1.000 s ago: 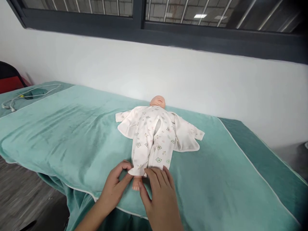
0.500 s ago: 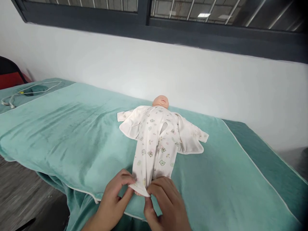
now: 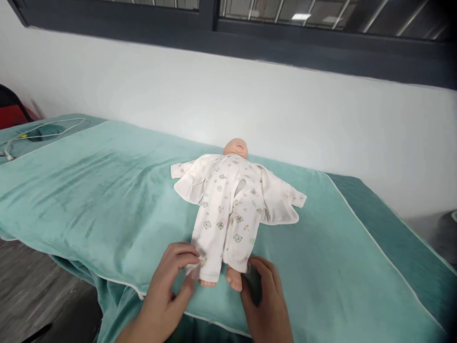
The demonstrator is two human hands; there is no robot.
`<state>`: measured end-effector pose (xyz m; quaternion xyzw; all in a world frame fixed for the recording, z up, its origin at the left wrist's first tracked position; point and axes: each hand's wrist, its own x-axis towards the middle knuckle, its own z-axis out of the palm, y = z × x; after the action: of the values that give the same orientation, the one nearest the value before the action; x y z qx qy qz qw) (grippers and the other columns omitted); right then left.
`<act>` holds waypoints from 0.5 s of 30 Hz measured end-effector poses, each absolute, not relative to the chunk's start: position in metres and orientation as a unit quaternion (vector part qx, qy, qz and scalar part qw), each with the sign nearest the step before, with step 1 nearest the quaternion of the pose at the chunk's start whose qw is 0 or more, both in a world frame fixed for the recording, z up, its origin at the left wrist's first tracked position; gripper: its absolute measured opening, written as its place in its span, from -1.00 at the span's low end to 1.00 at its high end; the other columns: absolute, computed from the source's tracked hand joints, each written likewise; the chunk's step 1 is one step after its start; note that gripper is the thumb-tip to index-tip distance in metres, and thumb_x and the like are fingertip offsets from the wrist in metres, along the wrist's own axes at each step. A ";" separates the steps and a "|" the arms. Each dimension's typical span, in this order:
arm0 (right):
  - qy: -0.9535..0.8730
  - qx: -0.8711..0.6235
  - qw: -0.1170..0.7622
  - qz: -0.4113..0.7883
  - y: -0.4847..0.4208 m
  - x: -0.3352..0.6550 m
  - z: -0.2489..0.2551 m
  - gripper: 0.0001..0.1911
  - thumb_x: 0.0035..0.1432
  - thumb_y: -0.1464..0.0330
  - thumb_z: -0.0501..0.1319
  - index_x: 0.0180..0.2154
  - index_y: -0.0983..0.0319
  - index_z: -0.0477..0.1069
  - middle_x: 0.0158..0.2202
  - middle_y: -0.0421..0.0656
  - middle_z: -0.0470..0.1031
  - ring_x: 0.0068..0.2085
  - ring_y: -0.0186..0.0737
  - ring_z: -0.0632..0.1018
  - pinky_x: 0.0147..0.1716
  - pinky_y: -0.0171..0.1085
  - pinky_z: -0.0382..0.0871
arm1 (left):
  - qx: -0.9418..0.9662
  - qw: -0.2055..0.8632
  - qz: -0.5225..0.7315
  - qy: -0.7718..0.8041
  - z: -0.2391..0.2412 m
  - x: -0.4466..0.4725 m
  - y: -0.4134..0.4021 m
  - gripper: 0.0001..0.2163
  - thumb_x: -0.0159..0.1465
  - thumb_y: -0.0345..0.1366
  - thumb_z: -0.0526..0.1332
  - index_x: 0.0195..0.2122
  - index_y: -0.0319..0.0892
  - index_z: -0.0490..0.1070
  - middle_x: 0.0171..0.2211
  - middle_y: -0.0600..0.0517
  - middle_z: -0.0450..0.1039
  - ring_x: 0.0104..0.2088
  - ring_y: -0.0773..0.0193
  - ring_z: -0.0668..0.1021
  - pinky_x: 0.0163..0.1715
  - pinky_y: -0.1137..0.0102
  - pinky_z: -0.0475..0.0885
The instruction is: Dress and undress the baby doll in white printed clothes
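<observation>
A baby doll [image 3: 236, 147] lies face up on the green cover, its head toward the wall. It wears white printed trousers [image 3: 214, 233] and a white printed top [image 3: 280, 195] whose front panels are spread to the sides. My left hand [image 3: 171, 281] is at the cuff of the trouser leg on the left, thumb and fingers apart, slightly blurred. Beside the other cuff is my right hand [image 3: 266, 297], fingers parted, with fingertips close to the hem and the thumb by the bare foot [image 3: 233, 279]. Toes [image 3: 207, 283] peek out under the left cuff.
The green cover [image 3: 117, 190] drapes over the front edge of the bed. A pale cable [image 3: 46, 136] lies at the far left, near a red and black chair [image 3: 12, 114]. The white wall [image 3: 178, 90] and dark window frame [image 3: 232, 40] stand behind.
My right hand has moved from the left trouser cuff to the right one, letting go of the left hem. My left hand's pinch has loosened. The trouser legs now lie apart, baring the right foot.
</observation>
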<state>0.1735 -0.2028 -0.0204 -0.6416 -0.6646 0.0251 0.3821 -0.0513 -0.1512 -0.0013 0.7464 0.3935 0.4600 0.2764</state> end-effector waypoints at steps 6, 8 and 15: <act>-0.686 -0.595 0.413 0.063 -0.187 0.165 -0.007 -0.83 0.27 0.49 0.11 -0.13 0.14 0.33 -0.22 -0.13 0.46 -0.21 -0.17 0.50 -0.26 -0.19 0.45 | 0.865 0.149 0.337 0.339 0.035 -0.013 -0.136 -0.73 0.34 -0.45 0.09 0.03 -0.12 0.37 -0.05 -0.09 0.46 0.12 0.04 0.39 0.13 0.04 0.32; -0.671 -0.575 0.454 0.110 -0.184 0.164 0.007 -0.87 0.28 0.49 0.11 -0.18 0.15 0.32 -0.27 -0.17 0.44 -0.27 -0.25 0.50 -0.31 -0.27 0.44 | 0.876 0.155 0.308 0.336 0.042 -0.004 -0.136 -0.75 0.35 -0.40 0.10 0.03 -0.12 0.37 -0.07 -0.06 0.47 0.09 0.07 0.41 0.16 0.01 0.29; -0.674 -0.535 0.495 0.121 -0.189 0.167 0.029 -0.84 0.28 0.50 0.09 -0.14 0.16 0.33 -0.30 -0.20 0.42 -0.32 -0.31 0.49 -0.35 -0.34 0.42 | 0.880 0.129 0.290 0.354 0.040 0.023 -0.144 -0.81 0.23 -0.46 0.15 -0.14 -0.13 0.38 -0.20 -0.02 0.47 -0.13 0.09 0.47 0.15 -0.06 0.24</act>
<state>0.1668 -0.1893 0.0292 -0.5347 -0.6740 0.1214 0.4951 0.0228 -0.1436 0.0396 0.8798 0.3541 0.2899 0.1287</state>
